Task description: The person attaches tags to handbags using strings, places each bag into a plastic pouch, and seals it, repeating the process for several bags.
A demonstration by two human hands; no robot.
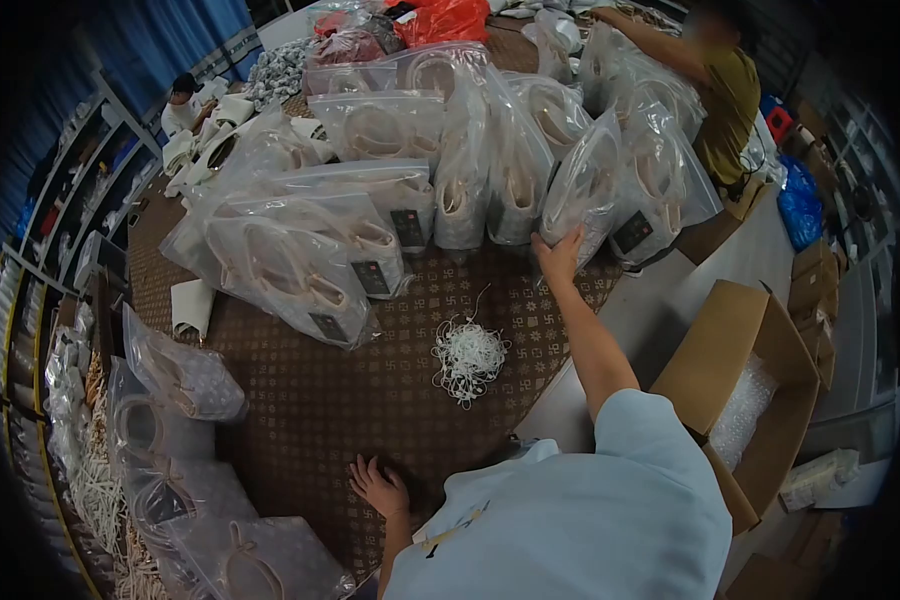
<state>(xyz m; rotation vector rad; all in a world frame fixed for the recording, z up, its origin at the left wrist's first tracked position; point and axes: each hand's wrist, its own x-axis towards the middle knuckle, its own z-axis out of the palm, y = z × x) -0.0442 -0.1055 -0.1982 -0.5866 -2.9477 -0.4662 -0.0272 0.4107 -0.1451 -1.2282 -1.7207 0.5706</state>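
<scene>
My right hand (560, 254) reaches forward and grips the near lower end of a handbag in a clear plastic bag (582, 190), which stands among several others like it. My left hand (378, 487) lies on the brown patterned tablecloth (310, 430), its fingers spread and nothing in it. Between the hands and farther forward sits a tangled pile of white string loops (470, 362). Beside the gripped bag, on its right, stands another bagged handbag with a dark tag (650, 200). To its left is a bagged handbag (517, 195) standing upright.
More bagged handbags (290, 265) crowd the table's left and back, and several lie at the near left (190, 480). An open cardboard box (705, 350) with bubble wrap stands at right. A co-worker (725, 95) is at the far right, another person (180, 105) far left.
</scene>
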